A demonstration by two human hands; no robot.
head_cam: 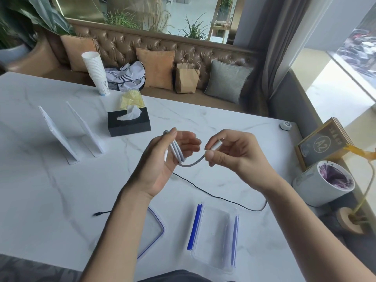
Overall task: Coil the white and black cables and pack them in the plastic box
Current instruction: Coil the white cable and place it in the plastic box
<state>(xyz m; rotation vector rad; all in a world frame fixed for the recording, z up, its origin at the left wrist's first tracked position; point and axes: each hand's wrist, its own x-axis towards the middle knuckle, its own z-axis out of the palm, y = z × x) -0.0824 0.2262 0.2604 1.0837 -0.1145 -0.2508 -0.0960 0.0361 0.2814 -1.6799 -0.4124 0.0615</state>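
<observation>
The white cable [176, 152] is wound in several loops around the fingers of my left hand [162, 161], held above the marble table [50, 196]. My right hand [234, 153] pinches the cable's free end, with its plug between thumb and fingers. A short white stretch arcs between the two hands. The black cable [219, 197] lies loose on the table under my forearms, one plug end at the left. The clear plastic box [215, 237] with blue clips stands open near the front edge. Its blue-rimmed lid [154, 228] lies to the left, partly behind my left forearm.
A black tissue box [129, 123], two white sign stands [59, 135] and a stack of paper cups [95, 72] stand further back. A small white button [285, 125] sits at the right edge. Off the table at right are a white bin [323, 184] and a wooden sign [323, 141].
</observation>
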